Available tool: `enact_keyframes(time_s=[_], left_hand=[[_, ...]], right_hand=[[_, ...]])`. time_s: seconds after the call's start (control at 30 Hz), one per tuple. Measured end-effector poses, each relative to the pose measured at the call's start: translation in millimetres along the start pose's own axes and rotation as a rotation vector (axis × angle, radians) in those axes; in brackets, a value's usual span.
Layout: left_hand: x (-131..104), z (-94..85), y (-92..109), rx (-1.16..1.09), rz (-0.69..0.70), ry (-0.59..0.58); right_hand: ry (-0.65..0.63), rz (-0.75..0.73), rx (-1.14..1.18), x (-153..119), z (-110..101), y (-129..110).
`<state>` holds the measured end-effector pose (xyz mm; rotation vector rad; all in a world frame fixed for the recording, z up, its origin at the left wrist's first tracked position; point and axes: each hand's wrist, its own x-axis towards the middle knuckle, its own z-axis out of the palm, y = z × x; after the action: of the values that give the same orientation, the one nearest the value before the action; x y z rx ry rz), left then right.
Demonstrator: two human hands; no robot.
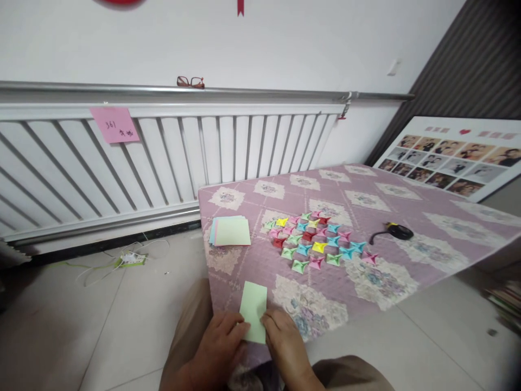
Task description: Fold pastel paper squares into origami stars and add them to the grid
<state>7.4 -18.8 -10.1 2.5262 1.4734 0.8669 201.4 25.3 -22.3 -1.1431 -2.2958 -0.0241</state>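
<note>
A pale green sheet of paper point(254, 298), a tall narrow rectangle, lies at the near edge of the cloth-covered table. On its left edge my left hand point(223, 336) grips it, with the thumb reaching over the lower part. My right hand point(285, 339) has its bent fingers on the right edge of the same sheet. Farther up at the left is a stack of coloured square paper point(232, 232), pale green on top. Several small folded paper shapes point(319, 247) in pink, green, blue, yellow and red stand in slanting rows to the right.
A black object with a cord and a yellow part point(399, 232) lies right of the folded shapes. Behind the table runs a white radiator point(228, 146) with a pink note point(115, 125). Glasses point(190, 82) rest on the pipe. A power strip point(132, 259) is on the floor.
</note>
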Motion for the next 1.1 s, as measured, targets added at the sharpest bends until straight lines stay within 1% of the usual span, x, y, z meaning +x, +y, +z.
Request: enact_keyframes(time_s=[0.07, 0.13, 0.27, 0.33, 0.43, 0.5, 0.57, 0.67, 0.73, 0.9, 1.1], left_hand=[[0.1, 0.4, -4.3, -0.004, -0.066, -0.003], [3.3, 2.4, -8.2, -0.009, -0.124, -0.03], [12.7, 9.2, -10.2, -0.018, -0.17, -0.057], [15.9, 11.9, -9.6, -0.023, -0.18, -0.051], [17.6, 13.4, -8.7, -0.054, -0.191, -0.034], [17.8, 13.2, -8.2, -0.074, -0.206, -0.032], [18.1, 12.8, -7.4, -0.077, -0.252, -0.04], [19.5, 12.8, -5.5, -0.05, -0.357, -0.055], [21.0, 13.1, -4.4, -0.026, -0.405, -0.072], [26.4, 14.0, -3.8, 0.015, -0.466, -0.142], [37.1, 12.6, -2.3, 0.062, -0.501, -0.149]], right_hand=[[0.038, -0.023, 0.042, -2.7, -4.2, 4.0], [0.046, -0.025, 0.08, -5.4, -6.4, 6.5], [0.044, -0.022, 0.151, -13.0, -5.6, 10.7], [0.009, -0.01, 0.176, -16.1, -5.9, 13.1], [-0.052, 0.038, 0.179, -16.8, -9.7, 15.0], [-0.056, 0.076, 0.172, -14.6, -12.9, 14.0], [-0.044, 0.116, 0.164, -11.8, -15.1, 11.6], [-0.028, 0.173, 0.141, -8.6, -16.0, 7.7], [-0.029, 0.201, 0.138, -7.7, -15.1, 6.2], [-0.01, 0.283, 0.121, -6.4, -9.3, 4.9], [0.021, 0.396, 0.057, -3.2, -2.6, 0.2]])
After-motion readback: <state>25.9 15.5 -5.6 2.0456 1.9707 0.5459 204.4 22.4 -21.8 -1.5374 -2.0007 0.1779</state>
